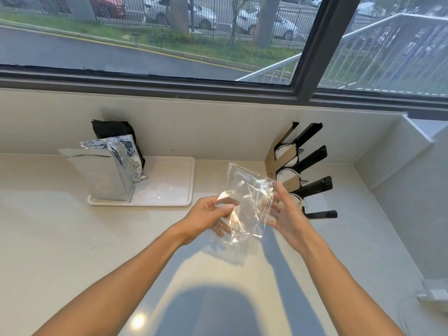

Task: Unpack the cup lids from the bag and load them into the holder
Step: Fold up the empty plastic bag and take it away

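Head view: my left hand (pixel 208 214) pinching clear bag (pixel 244 204) above bench (pixel 72 238); right hand (pixel 286 214) spread wide, fingers touching bag. White lids (pixel 287 177) sit in black holder (pixel 308 166), just right.

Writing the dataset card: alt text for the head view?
Left hand grips a crumpled clear plastic bag above a pale counter, right hand open beside it. Behind: black lid holder with white lids.

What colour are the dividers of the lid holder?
Black dividers, with a brown cardboard-coloured side; seen in the head view.
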